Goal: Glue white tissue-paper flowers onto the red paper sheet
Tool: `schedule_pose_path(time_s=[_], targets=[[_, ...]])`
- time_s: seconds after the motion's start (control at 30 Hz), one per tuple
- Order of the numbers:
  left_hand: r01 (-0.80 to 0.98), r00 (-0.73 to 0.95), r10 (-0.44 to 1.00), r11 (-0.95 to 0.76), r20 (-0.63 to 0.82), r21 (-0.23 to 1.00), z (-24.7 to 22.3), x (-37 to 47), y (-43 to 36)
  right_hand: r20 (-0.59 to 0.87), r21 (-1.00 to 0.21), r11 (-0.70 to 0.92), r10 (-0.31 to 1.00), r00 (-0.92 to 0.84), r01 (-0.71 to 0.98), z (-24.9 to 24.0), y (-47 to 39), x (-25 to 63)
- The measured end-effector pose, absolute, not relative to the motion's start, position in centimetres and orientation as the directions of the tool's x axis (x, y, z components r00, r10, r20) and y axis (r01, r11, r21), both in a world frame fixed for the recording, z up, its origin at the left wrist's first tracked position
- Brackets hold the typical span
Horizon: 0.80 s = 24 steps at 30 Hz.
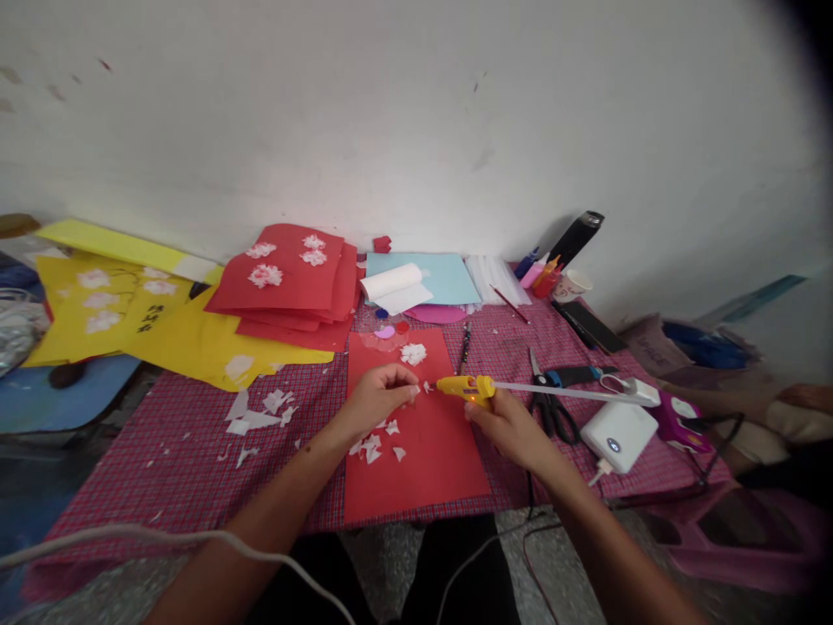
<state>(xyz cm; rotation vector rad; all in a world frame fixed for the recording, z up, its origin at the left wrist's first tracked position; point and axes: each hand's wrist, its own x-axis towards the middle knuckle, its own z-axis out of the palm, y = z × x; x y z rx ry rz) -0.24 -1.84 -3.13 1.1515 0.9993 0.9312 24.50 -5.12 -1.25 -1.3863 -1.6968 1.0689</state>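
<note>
A red sheet [429, 477] lies on the checked cloth in front of me, bearing a white paper flower [413, 353] near its top. My left hand [381, 399] is over the sheet, pinching a small white paper piece [413, 392] between thumb and fingertips. From the right, my right hand [511, 425] grips a yellow glue gun [465, 389] with a long clear stick at its back. The gun's nozzle points left, close to the pinched piece. Loose white scraps [370, 449] rest on the sheet below my left hand.
Stacked red sheets [292, 282] and yellow papers [188, 330] lie at the left. Scissors [553, 408], a white power bank [619, 434], a paper cup [573, 284] and a black bottle [578, 239] stand or lie at right. Cables hang near my arms.
</note>
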Motion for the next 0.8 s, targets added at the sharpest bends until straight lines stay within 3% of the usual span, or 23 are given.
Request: schedule_pose_path(time_s=[0.17,0.8], targets=[[-0.054,0.300,0.943,0.168,-0.145,0.984,-3.36,-0.23,-1.83,-0.009,-0.792,0.156,0.963,-0.268,0.590,-0.92,-5.07,24.44],[-0.045,0.300,0.941,0.175,-0.153,0.984,-3.56,-0.23,-1.74,-0.049,-0.713,0.149,0.964,-0.260,0.685,-0.40,-5.51,24.59]])
